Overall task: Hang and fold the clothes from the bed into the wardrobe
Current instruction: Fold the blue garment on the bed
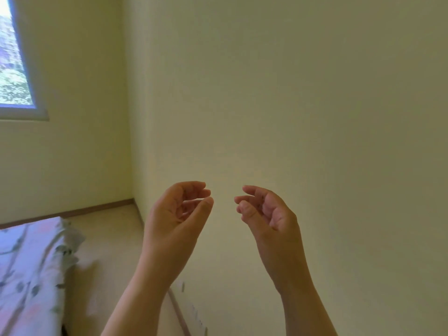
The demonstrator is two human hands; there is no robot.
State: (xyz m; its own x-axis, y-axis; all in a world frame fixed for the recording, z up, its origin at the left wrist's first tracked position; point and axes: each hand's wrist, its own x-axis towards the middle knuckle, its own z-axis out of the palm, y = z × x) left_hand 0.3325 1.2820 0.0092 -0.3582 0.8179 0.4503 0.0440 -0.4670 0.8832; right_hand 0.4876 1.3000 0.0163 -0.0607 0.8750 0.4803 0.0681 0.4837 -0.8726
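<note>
step: likely idling between garments | left hand (177, 214), right hand (266, 214) hovering before wall (315, 93), fingers loosely curled, gripping nothing | bed (29, 275) showing lower left; clothes, wardrobe not showing | next: probably turning bedward, grabbing a garment

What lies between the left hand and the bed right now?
In the head view, only bare beige floor separates the left hand from the bed; nothing lies on that stretch.
</note>
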